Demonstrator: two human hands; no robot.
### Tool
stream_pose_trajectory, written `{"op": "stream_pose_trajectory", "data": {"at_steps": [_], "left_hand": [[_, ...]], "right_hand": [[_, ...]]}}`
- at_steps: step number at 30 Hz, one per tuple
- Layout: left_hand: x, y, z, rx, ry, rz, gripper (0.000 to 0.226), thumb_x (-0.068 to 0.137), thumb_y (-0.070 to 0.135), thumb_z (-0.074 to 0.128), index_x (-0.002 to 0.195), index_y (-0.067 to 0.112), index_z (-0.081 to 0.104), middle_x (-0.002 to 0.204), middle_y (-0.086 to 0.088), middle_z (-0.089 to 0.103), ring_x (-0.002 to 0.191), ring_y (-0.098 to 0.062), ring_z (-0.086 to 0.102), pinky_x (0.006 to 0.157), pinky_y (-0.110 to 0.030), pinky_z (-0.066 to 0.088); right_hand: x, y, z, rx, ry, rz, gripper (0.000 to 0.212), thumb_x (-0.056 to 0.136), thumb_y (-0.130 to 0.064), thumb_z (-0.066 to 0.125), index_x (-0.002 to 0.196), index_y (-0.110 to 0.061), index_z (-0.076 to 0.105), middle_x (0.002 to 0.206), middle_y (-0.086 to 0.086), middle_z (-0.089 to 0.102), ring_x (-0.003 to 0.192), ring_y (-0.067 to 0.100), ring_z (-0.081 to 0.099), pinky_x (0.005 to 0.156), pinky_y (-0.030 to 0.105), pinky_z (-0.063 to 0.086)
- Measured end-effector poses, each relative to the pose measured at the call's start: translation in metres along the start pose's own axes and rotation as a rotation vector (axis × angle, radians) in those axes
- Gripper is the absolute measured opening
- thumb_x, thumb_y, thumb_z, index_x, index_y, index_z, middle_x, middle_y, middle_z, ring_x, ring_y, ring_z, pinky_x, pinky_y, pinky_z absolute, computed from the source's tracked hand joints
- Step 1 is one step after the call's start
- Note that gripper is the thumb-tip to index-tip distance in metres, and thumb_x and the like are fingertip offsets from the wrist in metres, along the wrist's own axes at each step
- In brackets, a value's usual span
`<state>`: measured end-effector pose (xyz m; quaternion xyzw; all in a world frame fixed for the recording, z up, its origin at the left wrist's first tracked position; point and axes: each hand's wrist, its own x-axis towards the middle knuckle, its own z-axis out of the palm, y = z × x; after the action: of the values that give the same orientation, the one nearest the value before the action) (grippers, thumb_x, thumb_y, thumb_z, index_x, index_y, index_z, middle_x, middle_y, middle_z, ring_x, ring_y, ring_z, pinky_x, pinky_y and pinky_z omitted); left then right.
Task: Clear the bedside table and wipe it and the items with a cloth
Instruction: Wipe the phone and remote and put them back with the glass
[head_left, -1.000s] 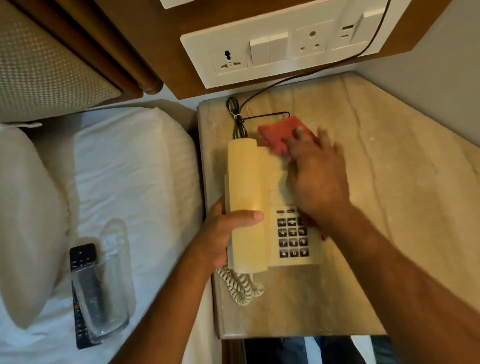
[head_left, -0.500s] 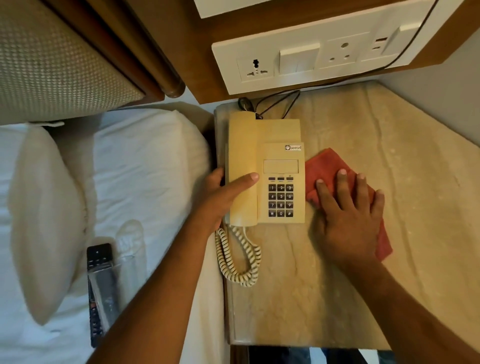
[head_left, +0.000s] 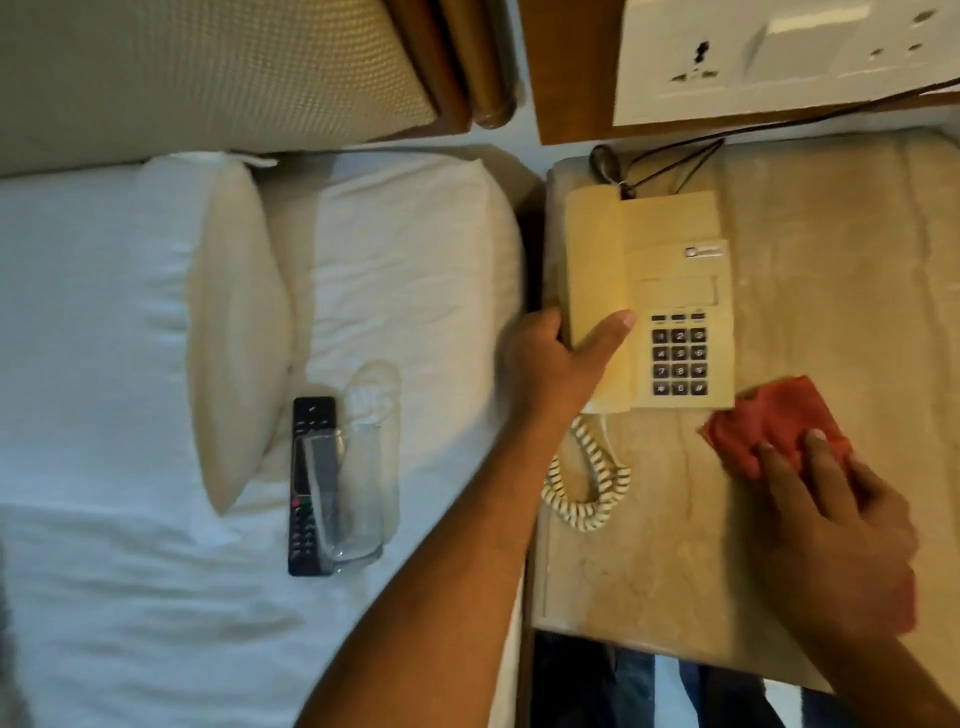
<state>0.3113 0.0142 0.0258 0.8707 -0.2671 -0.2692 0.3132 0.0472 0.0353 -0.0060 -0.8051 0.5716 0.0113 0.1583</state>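
Right of the phone (head_left: 675, 291), the flat right hand (head_left: 831, 530) is wiping the bench (head_left: 649, 571) with the cloth (head_left: 769, 421); the left hand (head_left: 561, 364) is gripping the phone, which probably needs shifting next.

Left hand (head_left: 558, 364) around the telephone handset (head_left: 596, 260), right hand (head_left: 836, 535) flat on red cloth (head_left: 769, 415) atop marble bedside table (head_left: 649, 571).
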Motion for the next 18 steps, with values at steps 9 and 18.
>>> {"op": "stream_pose_trajectory", "data": {"at_steps": [9,18], "left_hand": [[-0.080,-0.048,-0.091,0.436,0.604,0.131,0.061,0.100,0.050,0.047,0.140,0.003,0.052,0.139,-0.018,0.059,0.132,-0.034,0.050,0.110,-0.049,0.038],[-0.123,-0.104,-0.141,0.426,0.234,-0.193,0.081,0.094,0.059,0.047,0.148,-0.001,0.039,0.135,-0.022,0.059,0.121,-0.039,0.059,0.100,-0.047,0.050]], "right_hand": [[-0.034,-0.080,-0.026,0.502,0.054,0.150,0.071,0.071,0.010,0.077,0.134,-0.019,0.061,0.145,0.012,0.054,0.124,0.027,0.055,0.112,0.035,0.042],[-0.053,-0.214,-0.009,1.375,-0.375,-0.076,0.055,0.096,0.009,0.049,0.130,-0.031,0.067,0.135,-0.016,0.060,0.095,0.021,0.074,0.066,0.047,0.064]]}}
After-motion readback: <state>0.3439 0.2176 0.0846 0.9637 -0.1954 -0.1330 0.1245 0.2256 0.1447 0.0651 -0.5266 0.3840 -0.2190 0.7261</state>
